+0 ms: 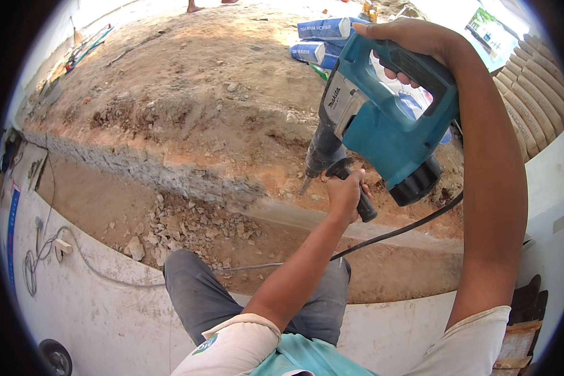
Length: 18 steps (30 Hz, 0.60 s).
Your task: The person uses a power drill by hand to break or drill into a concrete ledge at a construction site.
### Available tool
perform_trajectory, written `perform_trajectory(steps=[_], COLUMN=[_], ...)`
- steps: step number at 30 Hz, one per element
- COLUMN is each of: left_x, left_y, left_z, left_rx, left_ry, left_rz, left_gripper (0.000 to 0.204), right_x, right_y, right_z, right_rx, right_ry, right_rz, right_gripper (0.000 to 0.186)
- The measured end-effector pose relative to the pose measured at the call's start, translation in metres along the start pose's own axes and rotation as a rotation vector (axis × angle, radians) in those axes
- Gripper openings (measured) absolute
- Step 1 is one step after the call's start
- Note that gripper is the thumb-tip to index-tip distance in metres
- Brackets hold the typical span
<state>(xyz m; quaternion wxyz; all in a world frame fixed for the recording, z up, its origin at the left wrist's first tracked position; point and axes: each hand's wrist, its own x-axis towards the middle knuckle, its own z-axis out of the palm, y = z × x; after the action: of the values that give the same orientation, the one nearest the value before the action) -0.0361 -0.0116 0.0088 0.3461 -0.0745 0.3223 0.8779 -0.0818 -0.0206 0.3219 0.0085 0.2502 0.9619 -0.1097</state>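
Note:
My right hand (413,44) grips the top rear handle of a teal-and-black rotary hammer (391,144) at upper right. My left hand (344,194) is closed round its black side handle, lower and nearer the centre. The tool is tilted, its steel bit (305,185) pointing down toward the crumbly edge of a dirt bank with a broken grey concrete face (138,164); whether the tip touches it I cannot tell. A black power cord (395,233) hangs from the tool and runs left below my left hand. Broken rubble (175,232) lies in the trench below the bank.
Blue bags (316,52) are stacked on the dirt behind the tool, and beige sacks (523,94) at right. My knees are at the trench's white rim (106,301), where loose cables (36,263) lie. A wheel (55,359) sits lower left. Another person's bare feet (194,7) show at top.

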Motion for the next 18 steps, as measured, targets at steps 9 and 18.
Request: perform_trajectory(steps=[9,18], left_x=[-0.010,0.002], left_y=[-0.015,-0.025], left_z=[0.013,0.011], left_rx=[-0.060,-0.123], left_ry=[0.042,-0.005], left_rz=[0.052,0.080], left_gripper=[0.025,0.018], right_x=[0.011,0.019], right_y=[0.049,0.068], right_z=[-0.006,-0.005], right_rx=[0.187,0.156], right_ry=[-0.092,-0.039], right_rz=[-0.170,-0.274], right_gripper=[0.063,0.063])
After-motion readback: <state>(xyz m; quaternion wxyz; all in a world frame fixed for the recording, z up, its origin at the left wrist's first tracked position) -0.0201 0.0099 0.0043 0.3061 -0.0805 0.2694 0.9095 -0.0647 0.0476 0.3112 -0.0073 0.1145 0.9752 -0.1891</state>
